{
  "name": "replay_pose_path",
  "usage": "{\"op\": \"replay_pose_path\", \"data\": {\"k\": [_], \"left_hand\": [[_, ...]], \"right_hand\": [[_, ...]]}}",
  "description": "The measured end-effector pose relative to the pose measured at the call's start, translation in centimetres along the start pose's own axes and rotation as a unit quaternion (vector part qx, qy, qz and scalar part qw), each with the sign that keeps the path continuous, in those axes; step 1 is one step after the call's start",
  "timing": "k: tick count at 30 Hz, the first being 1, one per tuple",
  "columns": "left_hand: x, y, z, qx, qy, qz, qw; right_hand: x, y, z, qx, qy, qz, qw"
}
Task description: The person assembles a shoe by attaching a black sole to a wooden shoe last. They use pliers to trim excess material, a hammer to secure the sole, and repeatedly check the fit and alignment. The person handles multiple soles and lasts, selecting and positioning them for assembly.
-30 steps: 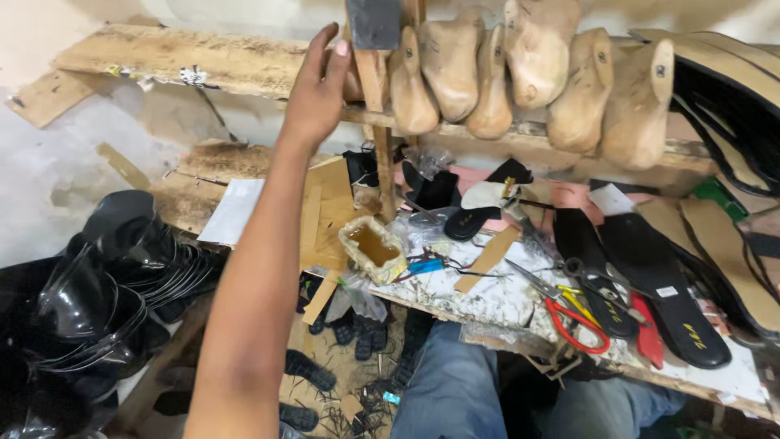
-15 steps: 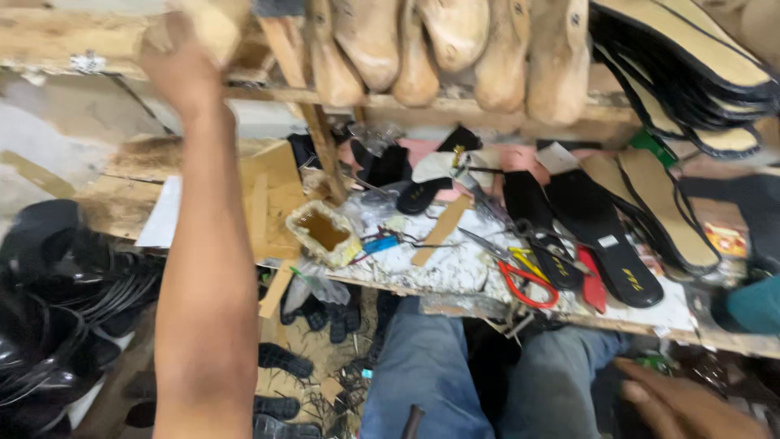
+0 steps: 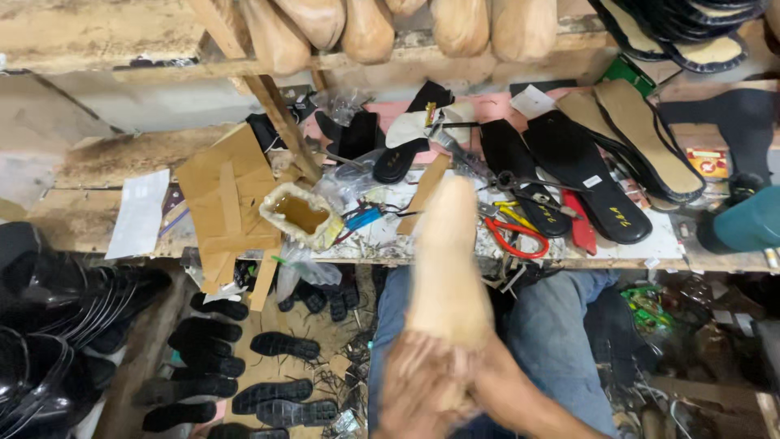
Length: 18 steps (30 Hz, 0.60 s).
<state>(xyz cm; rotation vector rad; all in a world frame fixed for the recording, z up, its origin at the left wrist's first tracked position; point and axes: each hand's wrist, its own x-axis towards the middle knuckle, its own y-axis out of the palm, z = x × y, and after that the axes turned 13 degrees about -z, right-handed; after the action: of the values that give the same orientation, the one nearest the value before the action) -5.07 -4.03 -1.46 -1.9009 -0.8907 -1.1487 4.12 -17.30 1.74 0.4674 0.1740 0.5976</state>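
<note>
wooden shoe last held over a cobbler's workbench

wooden shoe last (image 3: pixel 447 260): pale, blurred, held upright above the person's lap, its top overlapping the front edge of the workbench (image 3: pixel 520 262). hands (image 3: pixel 431 386): both motion-blurred at the base of the last, apparently wrapped around it; which hand is which, i cannot tell.
on the bench: red-handled scissors (image 3: pixel 513 236) at the front edge, just beside the last; black insoles (image 3: pixel 561 175) and tan insoles (image 3: pixel 642 134) toward the right end; glue tub (image 3: pixel 299 213) with amber contents near the left end, beside cardboard pieces (image 3: pixel 227 199); white paper sheet (image 3: pixel 140 213) at the far left.
shelf above: row of wooden lasts (image 3: pixel 370 28).
below: black soles (image 3: pixel 244 358) on the floor; glossy black uppers (image 3: pixel 49 325) piled at left. blue jeans (image 3: pixel 552 325) cover the person's knees.
</note>
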Motion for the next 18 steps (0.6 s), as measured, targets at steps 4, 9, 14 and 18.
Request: {"op": "replay_pose_path", "data": {"k": [4,9,14,18], "left_hand": [[1.0,0.7,0.0,-0.14,-0.094,0.025,0.985],[3.4,4.3,2.7,-0.048,-0.226,0.09,0.969],[1.2,7.7,2.1,-0.198,-0.378,0.294,0.855],[-0.6,7.7,1.6,-0.216,-0.407,0.359,0.812]], "right_hand": [[0.1,-3.2,1.1,-0.181,0.041,-0.133,0.974],[-2.9,-9.4,3.2,-0.492,0.041,0.062,0.867],[-1.7,-11.9,3.8,-0.423,0.123,0.142,0.886],[3.1,-14.8,7.4,-0.62,-0.169,-0.265,0.719]]}}
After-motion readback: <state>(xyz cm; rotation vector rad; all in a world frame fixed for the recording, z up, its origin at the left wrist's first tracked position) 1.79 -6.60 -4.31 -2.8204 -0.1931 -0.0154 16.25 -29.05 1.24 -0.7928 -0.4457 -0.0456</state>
